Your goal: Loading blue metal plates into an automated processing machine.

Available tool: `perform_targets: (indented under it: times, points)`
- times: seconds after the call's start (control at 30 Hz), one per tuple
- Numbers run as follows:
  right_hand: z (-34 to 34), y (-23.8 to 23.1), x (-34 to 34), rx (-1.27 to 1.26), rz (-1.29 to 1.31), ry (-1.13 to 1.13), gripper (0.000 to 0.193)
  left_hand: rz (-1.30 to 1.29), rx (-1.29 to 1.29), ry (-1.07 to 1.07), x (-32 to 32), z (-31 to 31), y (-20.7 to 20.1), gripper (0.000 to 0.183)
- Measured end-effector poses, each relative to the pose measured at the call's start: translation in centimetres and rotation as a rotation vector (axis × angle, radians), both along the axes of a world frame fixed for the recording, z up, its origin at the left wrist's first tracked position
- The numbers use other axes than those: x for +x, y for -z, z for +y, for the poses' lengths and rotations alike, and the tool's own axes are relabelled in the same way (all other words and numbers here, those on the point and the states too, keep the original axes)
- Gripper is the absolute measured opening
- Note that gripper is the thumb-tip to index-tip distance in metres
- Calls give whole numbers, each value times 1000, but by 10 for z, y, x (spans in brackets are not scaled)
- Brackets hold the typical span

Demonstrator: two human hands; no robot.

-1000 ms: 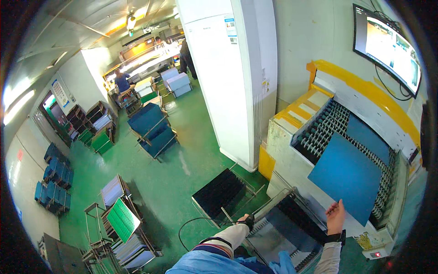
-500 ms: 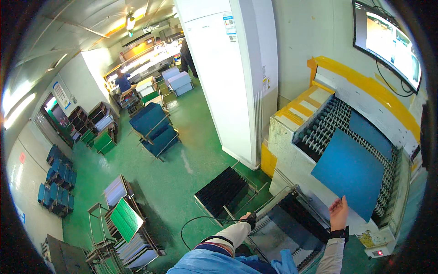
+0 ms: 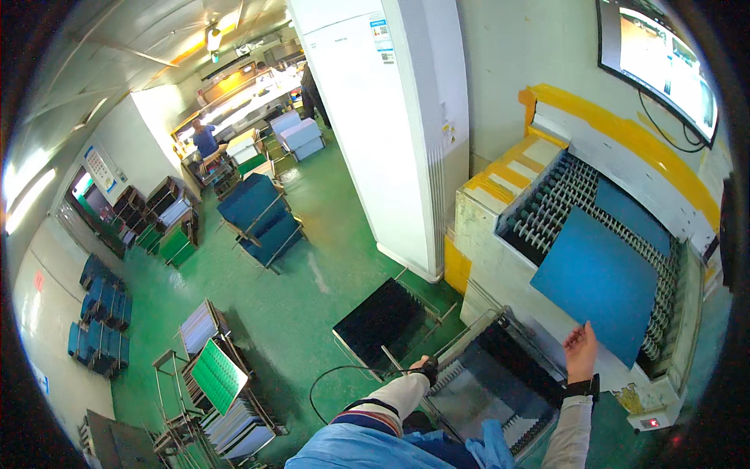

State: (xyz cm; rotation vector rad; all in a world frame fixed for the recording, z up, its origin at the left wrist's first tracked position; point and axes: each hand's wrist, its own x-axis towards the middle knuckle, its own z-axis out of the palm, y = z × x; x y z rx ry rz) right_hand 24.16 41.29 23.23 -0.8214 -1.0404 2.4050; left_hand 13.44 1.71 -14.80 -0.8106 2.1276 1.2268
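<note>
A blue rectangular panel [image 3: 598,285] lies across the rollers of a conveyor machine [image 3: 508,209], its near corner jutting past the machine's edge. At its near left edge is my right hand [image 3: 580,352], palm up, fingers slightly bent and apart; whether the fingertips touch the panel I cannot tell. Another blue panel [image 3: 629,215] rests farther back on the rollers. My left hand [image 3: 424,364] is by the left side of a slotted rack [image 3: 488,383] in front of me, its fingers mostly hidden. A black cable [image 3: 328,377] loops from that wrist.
A second black slotted rack [image 3: 383,324] stands on the green floor to the left. Farther left is a cart of panels [image 3: 223,379] with a green sheet on top. A tall white cabinet [image 3: 383,133] stands beyond the machine. A wall screen [image 3: 664,62] hangs above; people work far back.
The view has shifted slightly, so the machine and panels sit a little higher in the picture. My hands and the blue panel keep nearly the same places relative to each other.
</note>
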Motion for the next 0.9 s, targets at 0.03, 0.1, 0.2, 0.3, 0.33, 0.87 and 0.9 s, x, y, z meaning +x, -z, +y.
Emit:
perform_targets:
  times: [0.03,0.1,0.2,0.3,0.33,0.87,0.9]
  points:
    - [2,0,0,5,25,-6,31,46,-28,86,1,2,3,42]
    - [5,-1,2,12,45,-4,31,58,-34,151,1,8,9,40]
    - [3,-2,1,48,33,-23,31,65,-65,212,-2,1,22,36]
    - [0,2,-7,20,43,-51,31,106,-121,323,-2,-18,32,33]
    - [3,6,-6,15,33,-32,31,115,-117,365,0,-15,25,32]
    - [6,-2,-8,44,88,-44,29,99,-29,191,4,-1,-11,35]
    - [8,1,-7,45,85,-41,29,99,-16,176,4,0,-3,36]
